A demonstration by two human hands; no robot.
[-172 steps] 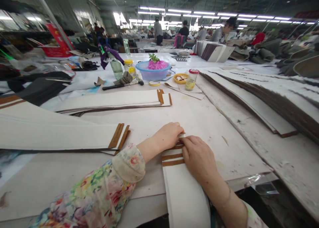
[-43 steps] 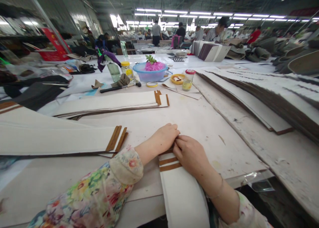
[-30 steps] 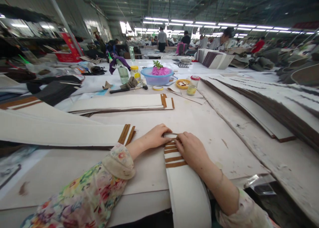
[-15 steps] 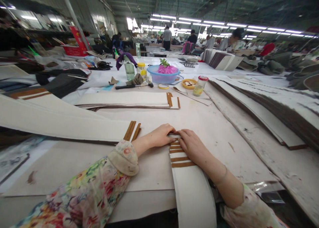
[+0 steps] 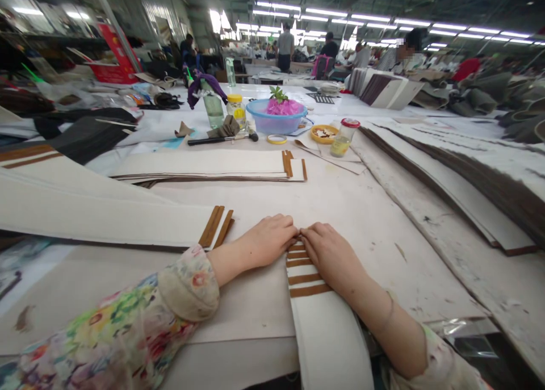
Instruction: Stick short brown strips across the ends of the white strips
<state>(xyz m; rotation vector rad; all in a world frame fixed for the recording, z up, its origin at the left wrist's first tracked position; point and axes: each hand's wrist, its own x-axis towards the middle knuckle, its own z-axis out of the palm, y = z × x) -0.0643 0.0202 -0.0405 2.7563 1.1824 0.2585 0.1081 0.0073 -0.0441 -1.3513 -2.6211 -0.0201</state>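
Observation:
A long white panel with brown stripes (image 5: 327,327) runs from the table's near edge up to my hands, its striped end lying on the table. My left hand (image 5: 272,239) pinches the left part of that far end with curled fingers. Close against it, my right hand (image 5: 330,251) grips the same end from the right, its palm covering part of the stripes. The fingertips of both hands almost meet, and the very edge of the panel is hidden beneath them.
More striped white panels (image 5: 170,222) lie at the left, with another stack (image 5: 204,166) beyond. Farther back are a blue basin (image 5: 272,120), a red-lidded jar (image 5: 346,137), a yellow dish (image 5: 323,133) and a black-handled brush (image 5: 219,139). Long stacked sheets (image 5: 443,197) lie at right.
Both hands keep hold of the panel's end; my fingers have shifted along it and now cover more of its edge. The camera view has turned slightly.

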